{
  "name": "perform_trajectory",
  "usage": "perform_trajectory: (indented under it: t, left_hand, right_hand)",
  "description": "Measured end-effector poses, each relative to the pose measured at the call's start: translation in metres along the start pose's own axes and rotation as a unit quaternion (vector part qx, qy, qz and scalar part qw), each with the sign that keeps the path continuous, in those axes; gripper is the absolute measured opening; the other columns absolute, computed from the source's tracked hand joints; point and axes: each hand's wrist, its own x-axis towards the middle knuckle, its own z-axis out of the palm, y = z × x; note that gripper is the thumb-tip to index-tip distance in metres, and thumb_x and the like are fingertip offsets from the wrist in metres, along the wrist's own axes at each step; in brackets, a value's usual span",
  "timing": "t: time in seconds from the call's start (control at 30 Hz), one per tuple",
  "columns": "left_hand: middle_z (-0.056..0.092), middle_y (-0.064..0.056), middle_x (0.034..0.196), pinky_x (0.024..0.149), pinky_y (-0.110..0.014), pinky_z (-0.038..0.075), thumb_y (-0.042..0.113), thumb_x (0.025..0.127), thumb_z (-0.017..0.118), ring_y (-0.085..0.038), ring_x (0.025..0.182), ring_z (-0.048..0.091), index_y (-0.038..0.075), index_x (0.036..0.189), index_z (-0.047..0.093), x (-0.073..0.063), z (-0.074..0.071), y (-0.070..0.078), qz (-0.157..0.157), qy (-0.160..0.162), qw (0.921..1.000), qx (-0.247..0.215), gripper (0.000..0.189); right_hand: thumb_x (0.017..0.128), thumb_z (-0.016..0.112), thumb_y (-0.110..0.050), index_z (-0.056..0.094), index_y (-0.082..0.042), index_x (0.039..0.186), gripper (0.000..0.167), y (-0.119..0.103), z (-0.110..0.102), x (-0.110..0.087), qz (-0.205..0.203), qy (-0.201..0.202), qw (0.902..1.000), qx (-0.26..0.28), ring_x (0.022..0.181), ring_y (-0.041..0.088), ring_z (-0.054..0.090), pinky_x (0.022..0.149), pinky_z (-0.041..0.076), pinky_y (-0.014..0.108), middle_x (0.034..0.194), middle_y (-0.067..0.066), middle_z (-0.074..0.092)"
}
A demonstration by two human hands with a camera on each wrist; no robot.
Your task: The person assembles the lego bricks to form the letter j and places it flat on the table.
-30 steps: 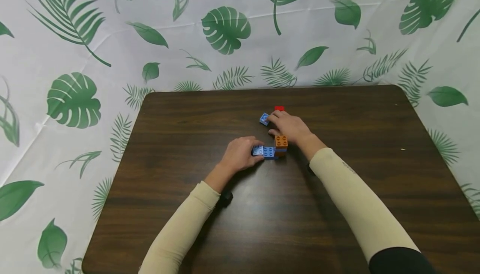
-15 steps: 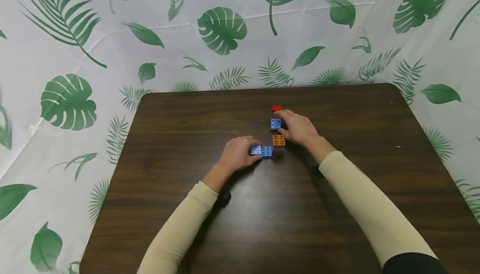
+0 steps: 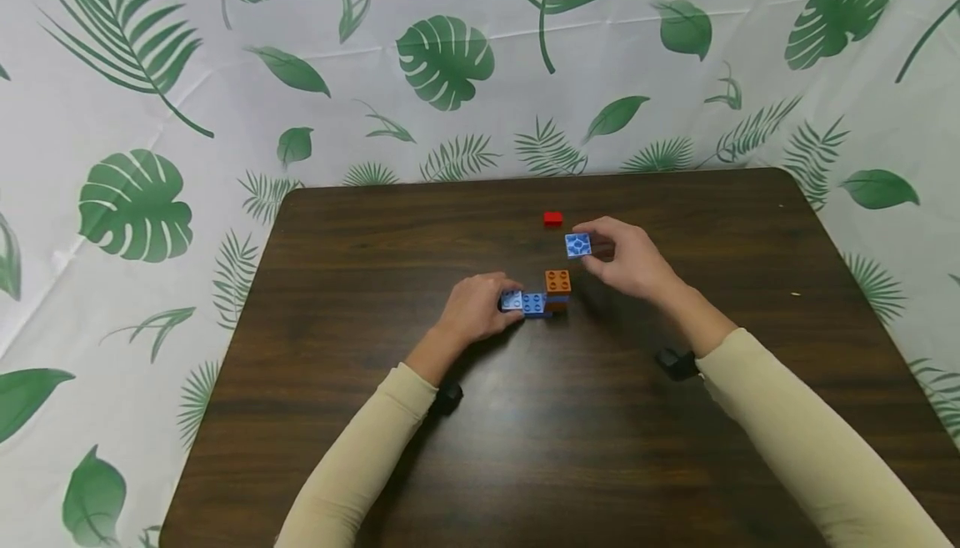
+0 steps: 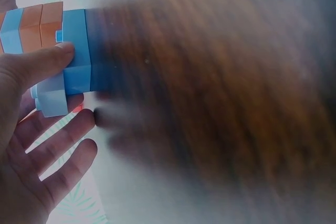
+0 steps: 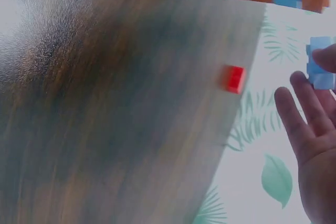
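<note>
With thumb and fingers my left hand [image 3: 474,308] grips the left end of a brick build on the table. That end carries a light blue brick [image 3: 512,300] on a longer blue brick [image 3: 534,304]. At the build's right end rises a stack with an orange brick [image 3: 557,281] on top; the left wrist view shows a blue layer [image 4: 12,29] between orange ones. My right hand [image 3: 628,258] pinches a light blue brick [image 3: 577,245] above the table, its hollow underside turned toward the head camera. In the right wrist view, studs show on this brick's left side.
A red brick [image 3: 552,218] lies near the far edge of the dark wooden table [image 3: 375,256], beyond the stack. Behind the table hangs a white cloth [image 3: 330,148] printed with green leaves. A small pale speck [image 3: 796,294] is on the table at the right.
My right hand has drawn back to the right with the light blue brick, leaving the red brick uncovered. The held brick has turned to show its underside. My left hand stays on the build.
</note>
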Motion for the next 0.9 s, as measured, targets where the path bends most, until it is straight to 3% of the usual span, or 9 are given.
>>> perform_trajectory:
  t: [0.23, 0.4, 0.67, 0.9]
  left_hand:
    - [0.067, 0.007, 0.099, 0.067, -0.031, 0.048, 0.042, 0.084, 0.076, -0.009, 0.077, 0.058, 0.021, 0.116, 0.073, 0.000, 0.001, 0.000, -0.004, 0.003, 1.0000, -0.006, 0.039]
    - [0.066, 0.008, 0.099, 0.067, -0.030, 0.048, 0.043, 0.084, 0.076, -0.008, 0.077, 0.057, 0.022, 0.116, 0.073, -0.001, 0.002, 0.000, -0.003, 0.002, 1.0000, -0.001, 0.039]
    - [0.066, 0.008, 0.097, 0.066, -0.031, 0.047, 0.044, 0.084, 0.076, -0.008, 0.076, 0.056, 0.022, 0.116, 0.073, 0.000, 0.003, 0.000, -0.002, 0.002, 1.0000, 0.001, 0.040]
    - [0.066, 0.007, 0.097, 0.066, -0.031, 0.047, 0.043, 0.084, 0.076, -0.008, 0.075, 0.056, 0.021, 0.116, 0.073, 0.000, 0.003, 0.000, -0.003, 0.002, 1.0000, 0.000, 0.039]
  right_hand:
    - [0.084, 0.073, 0.001, 0.065, -0.008, 0.122, 0.040, -0.013, -0.020, -0.016, -0.001, 0.040, 0.9964, 0.074, 0.101, 0.024, 0.056, 0.085, 0.052, 0.049, 0.118, 0.005, 0.053]
    - [0.088, 0.070, -0.002, 0.063, -0.010, 0.124, 0.038, -0.021, -0.024, -0.025, 0.007, 0.037, 0.9943, 0.100, 0.105, 0.027, 0.058, 0.090, 0.049, 0.053, 0.122, 0.005, 0.057]
    - [0.085, 0.075, -0.005, 0.063, -0.015, 0.129, 0.047, -0.033, -0.013, -0.030, -0.034, -0.005, 0.9979, 0.055, 0.099, 0.020, 0.059, 0.086, 0.052, 0.047, 0.110, 0.001, 0.054]
    - [0.080, 0.080, -0.005, 0.060, -0.010, 0.121, 0.046, -0.040, -0.005, -0.030, -0.055, 0.019, 0.9976, 0.038, 0.101, 0.020, 0.062, 0.093, 0.048, 0.047, 0.111, 0.000, 0.061]
